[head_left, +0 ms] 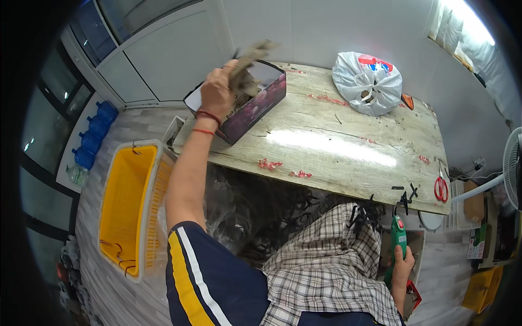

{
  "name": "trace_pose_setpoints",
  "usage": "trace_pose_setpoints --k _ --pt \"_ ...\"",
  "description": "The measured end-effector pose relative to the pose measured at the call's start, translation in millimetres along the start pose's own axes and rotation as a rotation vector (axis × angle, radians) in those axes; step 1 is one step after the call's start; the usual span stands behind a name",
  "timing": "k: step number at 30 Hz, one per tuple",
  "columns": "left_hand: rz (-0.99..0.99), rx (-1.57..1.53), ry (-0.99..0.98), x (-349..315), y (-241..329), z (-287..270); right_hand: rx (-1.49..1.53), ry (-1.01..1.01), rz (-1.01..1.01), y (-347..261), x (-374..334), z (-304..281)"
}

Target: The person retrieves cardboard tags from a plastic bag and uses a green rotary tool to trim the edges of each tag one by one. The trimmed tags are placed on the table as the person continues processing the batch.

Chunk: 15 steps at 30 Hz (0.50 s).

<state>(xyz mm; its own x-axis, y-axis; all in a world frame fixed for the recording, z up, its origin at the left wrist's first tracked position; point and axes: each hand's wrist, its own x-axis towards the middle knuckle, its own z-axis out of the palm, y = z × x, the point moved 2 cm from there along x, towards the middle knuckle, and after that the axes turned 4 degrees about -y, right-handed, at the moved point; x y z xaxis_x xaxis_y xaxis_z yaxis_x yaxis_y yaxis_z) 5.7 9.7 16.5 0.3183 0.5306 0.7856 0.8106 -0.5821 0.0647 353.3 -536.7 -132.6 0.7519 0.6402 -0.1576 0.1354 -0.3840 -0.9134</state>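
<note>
My left hand [216,92] is raised over the far left corner of the table, its fingers closed round a khaki bundle [247,68] that looks like fabric and is smeared by motion. Beneath it stands an open cardboard box [253,111] with a dark, flower-printed side; more khaki material shows inside. Low on the right, my right hand [402,266] grips a green handheld power cutter [398,239] with a red button. The tool's tip points at the table's front edge, close to several black strips [403,201]. A checked cloth [326,261] covers my lap.
The wooden table [348,130] carries a tied white plastic bag [368,84], red-handled scissors [441,187] and red scraps [270,164]. A yellow basket [128,201] stands on the left floor. Black scraps [261,217] lie under the table. A white fan [513,168] is at right.
</note>
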Motion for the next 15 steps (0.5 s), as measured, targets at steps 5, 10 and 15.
trace_pose_setpoints --k 5,10,15 --pt "-0.529 0.061 -0.327 -33.4 -78.9 63.0 -0.066 0.005 -0.071 -18.8 -5.1 -18.3" --pt "-0.559 0.165 -0.775 -23.7 -101.2 104.0 -0.061 -0.028 -0.036 -15.5 2.1 8.6" --pt "-0.616 0.098 -0.829 -19.2 -81.9 131.2 -0.134 0.063 -0.004 -22.4 -5.9 5.9"
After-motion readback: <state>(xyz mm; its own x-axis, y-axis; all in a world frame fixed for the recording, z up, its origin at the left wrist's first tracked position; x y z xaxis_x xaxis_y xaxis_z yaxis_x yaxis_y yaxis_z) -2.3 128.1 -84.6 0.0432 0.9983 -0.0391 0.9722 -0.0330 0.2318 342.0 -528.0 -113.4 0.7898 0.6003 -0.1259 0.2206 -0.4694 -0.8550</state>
